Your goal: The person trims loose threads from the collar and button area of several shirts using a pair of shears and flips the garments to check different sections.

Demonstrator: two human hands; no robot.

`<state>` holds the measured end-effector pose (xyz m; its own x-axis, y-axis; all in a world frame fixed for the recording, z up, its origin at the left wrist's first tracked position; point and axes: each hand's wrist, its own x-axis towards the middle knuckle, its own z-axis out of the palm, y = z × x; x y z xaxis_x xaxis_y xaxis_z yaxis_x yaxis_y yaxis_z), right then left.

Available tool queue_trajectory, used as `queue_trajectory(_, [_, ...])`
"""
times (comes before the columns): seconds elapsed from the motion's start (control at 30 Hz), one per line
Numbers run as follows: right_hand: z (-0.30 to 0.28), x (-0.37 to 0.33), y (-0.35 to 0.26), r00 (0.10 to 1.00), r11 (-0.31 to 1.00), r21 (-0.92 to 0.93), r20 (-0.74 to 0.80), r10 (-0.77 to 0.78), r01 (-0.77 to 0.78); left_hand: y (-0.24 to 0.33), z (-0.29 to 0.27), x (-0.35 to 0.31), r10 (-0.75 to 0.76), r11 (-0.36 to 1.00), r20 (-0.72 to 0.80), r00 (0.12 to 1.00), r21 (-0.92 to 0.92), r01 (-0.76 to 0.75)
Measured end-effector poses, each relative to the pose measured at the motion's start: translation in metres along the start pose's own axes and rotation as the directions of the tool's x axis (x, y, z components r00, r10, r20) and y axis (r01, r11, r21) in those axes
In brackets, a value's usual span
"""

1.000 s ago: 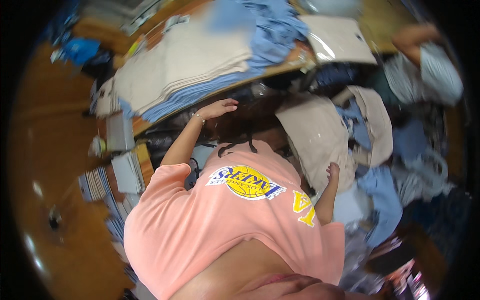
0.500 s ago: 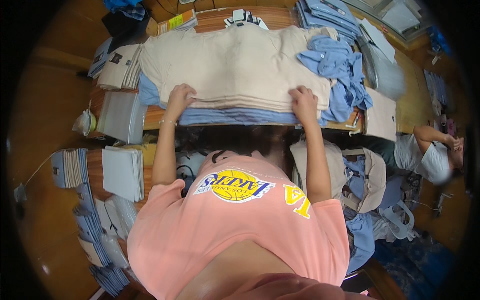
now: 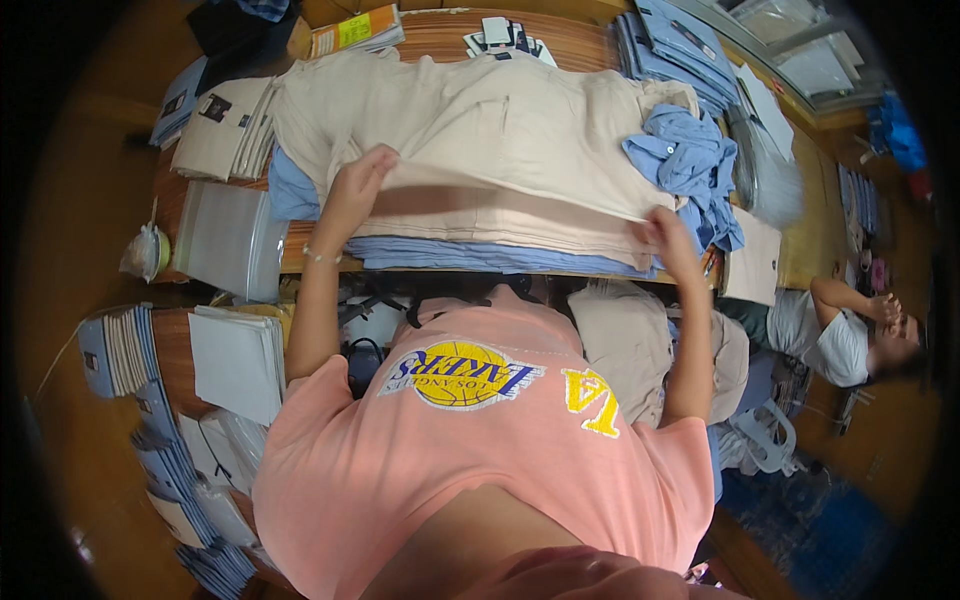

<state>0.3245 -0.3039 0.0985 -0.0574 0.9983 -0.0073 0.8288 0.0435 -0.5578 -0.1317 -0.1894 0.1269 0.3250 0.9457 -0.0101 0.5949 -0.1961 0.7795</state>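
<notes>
A beige shirt [image 3: 470, 125] lies spread over a stack of beige shirts [image 3: 450, 222] on the table. My left hand [image 3: 364, 182] pinches its near edge on the left, with creases running from the fingers. At the right end of that edge, my right hand [image 3: 668, 240] is closed on the cloth, slightly blurred. Between my hands the edge is stretched and lifted off the layers beneath. Blue shirts [image 3: 480, 254] show under the beige stack. A crumpled blue shirt [image 3: 680, 155] lies just beyond my right hand.
Folded beige shirts [image 3: 225, 125] and clear plastic bags [image 3: 225, 235] sit at the left. Packed blue shirts [image 3: 680, 50] are piled at the far right; white cards [image 3: 508, 40] lie at the back. Beside me are white sheets [image 3: 238, 360]. Another person [image 3: 835, 330] is at the right.
My hands have moved apart, the right one outward and down, the left one slightly up. The top shirt's near edge has risen and is drawn taut between them.
</notes>
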Motion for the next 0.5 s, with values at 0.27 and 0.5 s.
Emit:
queue_trajectory(0.27, [-0.045,-0.024,-0.020,0.985,0.977,-0.211,0.174,0.015,0.023,0.019,0.072,-0.040,0.081,0.996,0.587,0.805,-0.021,-0.084])
queue_trajectory(0.5, [0.104,0.048,-0.077,0.999,0.922,0.387,-0.048,0.005,0.014,0.052,0.161,0.008,0.271,0.953,0.054,0.961,0.129,-0.276])
